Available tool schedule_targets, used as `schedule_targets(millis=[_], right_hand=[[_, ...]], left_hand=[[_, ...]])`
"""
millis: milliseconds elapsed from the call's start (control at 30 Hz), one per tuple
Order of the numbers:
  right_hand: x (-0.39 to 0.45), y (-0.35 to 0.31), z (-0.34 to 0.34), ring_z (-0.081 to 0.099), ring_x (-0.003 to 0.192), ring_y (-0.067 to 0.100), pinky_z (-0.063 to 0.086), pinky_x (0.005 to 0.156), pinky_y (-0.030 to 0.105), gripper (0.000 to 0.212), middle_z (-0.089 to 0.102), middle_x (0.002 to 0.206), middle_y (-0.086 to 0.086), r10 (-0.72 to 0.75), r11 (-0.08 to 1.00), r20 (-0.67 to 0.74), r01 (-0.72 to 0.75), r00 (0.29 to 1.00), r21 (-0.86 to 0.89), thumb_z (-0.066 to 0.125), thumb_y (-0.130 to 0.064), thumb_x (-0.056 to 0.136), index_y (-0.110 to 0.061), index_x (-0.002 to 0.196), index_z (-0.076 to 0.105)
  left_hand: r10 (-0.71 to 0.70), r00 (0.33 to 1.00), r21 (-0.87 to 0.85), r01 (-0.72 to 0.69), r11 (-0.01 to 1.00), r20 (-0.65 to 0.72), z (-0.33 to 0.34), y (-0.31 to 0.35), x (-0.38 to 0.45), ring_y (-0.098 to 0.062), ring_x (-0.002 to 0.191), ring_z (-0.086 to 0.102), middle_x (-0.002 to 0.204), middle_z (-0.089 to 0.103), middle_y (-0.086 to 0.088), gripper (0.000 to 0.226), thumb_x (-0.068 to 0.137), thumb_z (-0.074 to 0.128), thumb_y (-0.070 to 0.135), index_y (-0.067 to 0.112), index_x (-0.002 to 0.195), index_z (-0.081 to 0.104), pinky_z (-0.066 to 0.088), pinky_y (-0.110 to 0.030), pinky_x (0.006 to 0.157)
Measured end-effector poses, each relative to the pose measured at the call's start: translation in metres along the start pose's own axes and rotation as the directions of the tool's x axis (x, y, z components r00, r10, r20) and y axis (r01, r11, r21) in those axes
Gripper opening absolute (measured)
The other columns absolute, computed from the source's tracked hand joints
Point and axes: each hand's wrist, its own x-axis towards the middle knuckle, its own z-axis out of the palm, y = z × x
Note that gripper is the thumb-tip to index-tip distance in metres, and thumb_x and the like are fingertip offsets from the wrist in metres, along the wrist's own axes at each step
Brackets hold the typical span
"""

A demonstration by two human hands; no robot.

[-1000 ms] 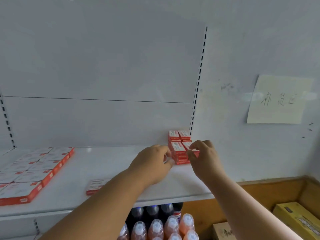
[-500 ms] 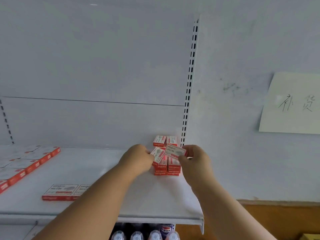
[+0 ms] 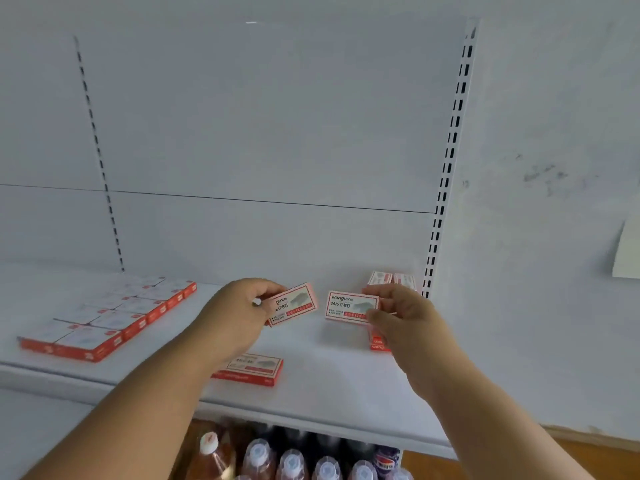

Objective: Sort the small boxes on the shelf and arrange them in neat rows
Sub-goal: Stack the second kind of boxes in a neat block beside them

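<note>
Where both met at the stack (image 3: 379,341), each hand (image 3: 239,306) now holds a lifted box (image 3: 294,304).

One head-worn view looks forward and slightly down, close to the shelf (image 3: 329,386), with both forearms reaching in from the bottom edge.

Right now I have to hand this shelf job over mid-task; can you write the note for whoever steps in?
Left hand: shut on a small red-and-white staple box, lifted off the shelf.
Right hand: shut on a second, matching box, also lifted.
Remaining stack of small red boxes sits at the white shelf's right end by the slotted upright.
Done: neat grid of flat red-edged boxes at the left.
Left: place both held boxes in rows, sort the right stack, and align the stray flat box near the front edge.
</note>
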Motion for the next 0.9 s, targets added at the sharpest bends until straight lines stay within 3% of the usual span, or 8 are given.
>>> schedule_targets(millis=[100, 200, 300, 400, 533, 667, 900], right_hand=[[-0.004, -0.006, 0.035, 0.052, 0.055, 0.012, 0.042, 0.049, 0.023, 0.019, 0.063, 0.066, -0.015, 0.003, 0.979, 0.088, 0.015, 0.996, -0.202, 0.063, -0.012, 0.091, -0.028, 0.1, 0.067], [-0.004, -0.007, 0.072, 0.057, 0.06, 0.009, 0.043, 0.046, 0.019, 0.019, 0.063, 0.077, -0.012, 0.056, 0.943, 0.124, -0.012, 0.991, -0.332, 0.06, -0.013, 0.093, -0.028, 0.105, 0.064], [-0.001, -0.003, 0.102, 0.059, 0.065, 0.013, 0.043, 0.047, 0.019, 0.02, 0.064, 0.089, -0.006, 0.122, 0.903, 0.081, -0.077, 0.989, -0.423, 0.056, -0.011, 0.092, -0.027, 0.104, 0.063], [0.002, 0.0, 0.119, 0.06, 0.073, 0.016, 0.045, 0.054, 0.023, 0.025, 0.062, 0.093, -0.006, 0.155, 0.809, 0.025, -0.112, 0.988, -0.577, 0.053, -0.012, 0.09, -0.026, 0.109, 0.063], [-0.002, -0.005, 0.136, 0.059, 0.097, 0.019, 0.049, 0.081, 0.028, 0.03, 0.055, 0.118, -0.001, 0.16, 0.623, 0.016, -0.088, 0.987, -0.777, 0.051, -0.021, 0.093, -0.027, 0.12, 0.064], [-0.009, -0.008, 0.146, 0.057, 0.104, 0.02, 0.045, 0.085, 0.028, 0.03, 0.051, 0.121, 0.0, 0.127, 0.554, 0.028, -0.047, 0.991, -0.831, 0.052, -0.037, 0.096, -0.027, 0.122, 0.064], [-0.015, -0.004, 0.149, 0.056, 0.098, 0.016, 0.041, 0.079, 0.024, 0.027, 0.053, 0.119, 0.0, 0.084, 0.564, 0.015, -0.035, 0.996, -0.825, 0.054, -0.03, 0.096, -0.025, 0.121, 0.065]], left_hand=[[-0.011, 0.999, 0.173, 0.002, 0.985, 0.05, -0.033, -0.033, 0.009, -0.001, 0.069, 0.057, 0.098, 0.065, 0.014, 0.026, 0.1, 0.053, 0.015, 0.038, 0.108, 0.064, 0.04, -0.014, 0.056], [-0.051, 0.994, 0.219, 0.029, 0.975, 0.094, -0.054, -0.069, 0.021, -0.01, 0.086, 0.062, 0.102, 0.059, 0.012, 0.019, 0.099, 0.053, 0.017, 0.035, 0.103, 0.058, 0.051, -0.03, 0.076], [-0.037, 0.992, 0.294, -0.001, 0.956, 0.124, -0.058, -0.096, 0.033, -0.009, 0.09, 0.059, 0.102, 0.062, 0.011, 0.017, 0.098, 0.052, 0.016, 0.032, 0.095, 0.057, 0.049, -0.029, 0.076], [-0.028, 0.985, 0.321, -0.028, 0.947, 0.169, -0.053, -0.111, 0.039, -0.01, 0.09, 0.059, 0.102, 0.064, 0.007, 0.019, 0.099, 0.047, 0.014, 0.029, 0.095, 0.058, 0.048, -0.026, 0.068], [0.035, 0.978, 0.327, -0.102, 0.94, 0.204, -0.046, -0.117, 0.039, -0.014, 0.094, 0.059, 0.108, 0.06, 0.004, 0.023, 0.098, 0.043, 0.013, 0.027, 0.101, 0.061, 0.052, -0.03, 0.079], [0.125, 0.96, 0.319, -0.204, 0.926, 0.25, -0.042, -0.123, 0.035, -0.016, 0.102, 0.058, 0.117, 0.056, 0.004, 0.026, 0.099, 0.045, 0.016, 0.026, 0.114, 0.062, 0.053, -0.032, 0.089], [0.172, 0.955, 0.274, -0.238, 0.932, 0.242, -0.042, -0.129, 0.033, -0.016, 0.1, 0.059, 0.116, 0.058, 0.003, 0.023, 0.097, 0.047, 0.016, 0.026, 0.111, 0.063, 0.054, -0.033, 0.088]])
